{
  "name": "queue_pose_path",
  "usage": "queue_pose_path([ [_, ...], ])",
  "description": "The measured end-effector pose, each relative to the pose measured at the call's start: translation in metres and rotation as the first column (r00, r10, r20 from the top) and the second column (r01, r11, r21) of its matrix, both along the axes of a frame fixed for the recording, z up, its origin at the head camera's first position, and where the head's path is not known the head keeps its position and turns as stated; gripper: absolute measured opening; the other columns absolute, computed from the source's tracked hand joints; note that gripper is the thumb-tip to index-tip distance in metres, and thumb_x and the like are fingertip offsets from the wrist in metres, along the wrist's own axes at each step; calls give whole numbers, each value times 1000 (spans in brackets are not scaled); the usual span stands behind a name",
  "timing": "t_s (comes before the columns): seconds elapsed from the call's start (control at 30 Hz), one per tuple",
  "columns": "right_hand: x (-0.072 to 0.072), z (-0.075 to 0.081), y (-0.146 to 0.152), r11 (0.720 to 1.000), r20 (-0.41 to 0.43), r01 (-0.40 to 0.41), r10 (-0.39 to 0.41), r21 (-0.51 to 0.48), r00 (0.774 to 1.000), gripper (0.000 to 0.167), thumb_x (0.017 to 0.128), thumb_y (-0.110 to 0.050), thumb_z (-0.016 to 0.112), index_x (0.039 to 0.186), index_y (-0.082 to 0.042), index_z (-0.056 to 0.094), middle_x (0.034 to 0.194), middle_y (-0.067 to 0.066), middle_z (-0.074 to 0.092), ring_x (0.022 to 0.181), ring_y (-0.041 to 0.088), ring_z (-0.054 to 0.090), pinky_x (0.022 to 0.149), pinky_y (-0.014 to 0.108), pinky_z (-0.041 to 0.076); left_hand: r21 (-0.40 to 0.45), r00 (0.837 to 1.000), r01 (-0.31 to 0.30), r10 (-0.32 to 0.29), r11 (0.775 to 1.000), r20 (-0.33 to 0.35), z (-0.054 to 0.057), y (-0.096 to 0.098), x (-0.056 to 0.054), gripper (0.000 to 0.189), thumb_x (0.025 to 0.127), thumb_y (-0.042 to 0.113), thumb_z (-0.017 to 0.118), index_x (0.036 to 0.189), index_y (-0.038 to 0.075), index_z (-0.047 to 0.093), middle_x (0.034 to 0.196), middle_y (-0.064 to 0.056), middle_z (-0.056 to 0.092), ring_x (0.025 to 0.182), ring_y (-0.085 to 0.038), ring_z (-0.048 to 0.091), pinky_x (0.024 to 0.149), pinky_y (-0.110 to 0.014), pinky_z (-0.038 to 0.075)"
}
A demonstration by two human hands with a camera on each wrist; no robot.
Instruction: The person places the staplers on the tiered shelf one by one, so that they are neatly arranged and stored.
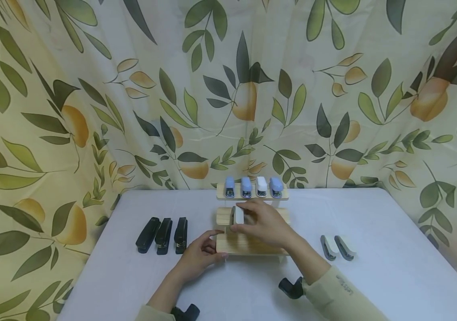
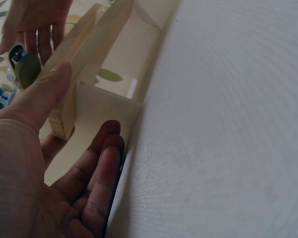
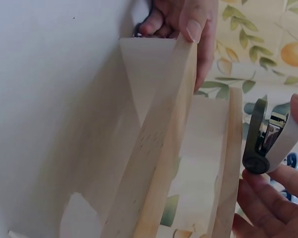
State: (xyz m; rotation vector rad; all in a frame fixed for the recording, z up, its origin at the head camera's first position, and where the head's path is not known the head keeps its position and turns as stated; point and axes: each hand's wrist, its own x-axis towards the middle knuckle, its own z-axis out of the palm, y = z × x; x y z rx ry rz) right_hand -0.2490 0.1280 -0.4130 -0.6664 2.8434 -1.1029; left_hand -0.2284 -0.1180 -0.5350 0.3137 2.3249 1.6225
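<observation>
A tiered wooden display rack (image 1: pixel 258 245) stands mid-table, its steps joined by pale translucent side panels (image 2: pixel 102 96). Between thumb and fingers, my right hand (image 1: pixel 264 224) holds a small stapler (image 1: pixel 238 216) at the left part of the middle step. In the right wrist view, this stapler shows a white upper arm and a dark grey base; I cannot tell whether it touches the wood. My left hand (image 1: pixel 200 256) grips the left end of the lowest step, thumb on the wood, with some fingers curled beside the side panel.
Several small blue and white staplers (image 1: pixel 246 187) line the top step. Black staplers (image 1: pixel 163 236) lie on the white-covered table (image 1: pixel 132 285) at left. Two white-and-grey staplers (image 1: pixel 345 248) lie at right. A patterned curtain (image 1: pixel 228 89) hangs behind.
</observation>
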Motion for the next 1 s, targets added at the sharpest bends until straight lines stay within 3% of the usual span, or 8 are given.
queue_pose_path([
  [0.57, -4, -1, -10, 998, -19, 29, -28, 49, 999, 72, 87, -52, 80, 144, -13, 61, 146, 9, 60, 135, 32, 57, 112, 55, 45, -3, 1000, 3, -3, 1000, 1, 0, -1, -1, 66, 86, 45, 83, 145, 37, 54, 106, 1, 69, 97, -17, 64, 84, -29, 53],
  [1.0, -4, 1, -16, 996, -53, 10, -5, 85, 999, 69, 90, -50, 78, 144, -10, 61, 145, 10, 62, 135, 31, 56, 113, 52, 45, 1, 1000, 3, -3, 1000, -4, 0, -1, -1, 65, 86, 45, 83, 143, 37, 55, 105, 1, 69, 97, -18, 64, 83, -29, 53],
])
